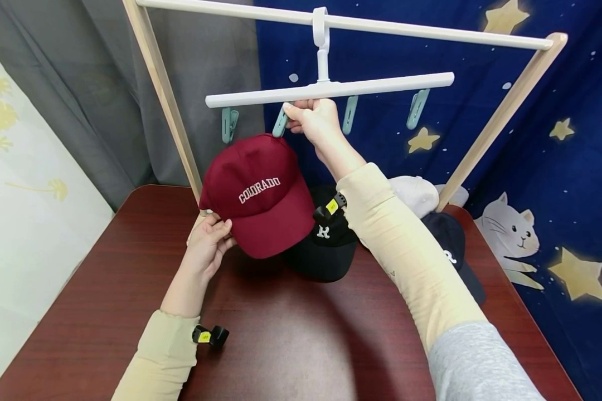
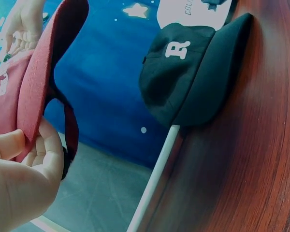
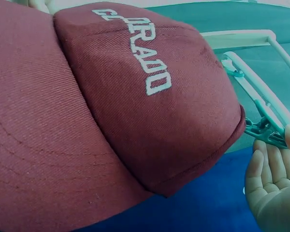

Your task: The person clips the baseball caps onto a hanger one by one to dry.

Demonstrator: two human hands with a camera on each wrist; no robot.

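A maroon cap [image 1: 261, 184] with white COLORADO lettering hangs tilted below a white hanger bar [image 1: 381, 85]. My left hand [image 1: 208, 245] pinches the brim's edge between thumb and fingers, as the left wrist view shows. Up at the bar, my right hand [image 1: 318, 122] pinches a teal clip [image 1: 280, 122] between thumb and fingers. In the right wrist view, that clip's tip meets the fold at the cap's crown [image 3: 198, 106]; whether it clamps the fabric, I cannot tell. Other teal clips [image 1: 229, 125] dangle from the same bar.
A wooden rack with a white rail [image 1: 431, 34] holds the hanger by its hook [image 1: 320, 28]. Behind the maroon cap lies a black cap [image 1: 326, 250] on the brown table [image 1: 276, 334]. To the right are a white cap [image 1: 413, 195] and another dark cap [image 1: 446, 239].
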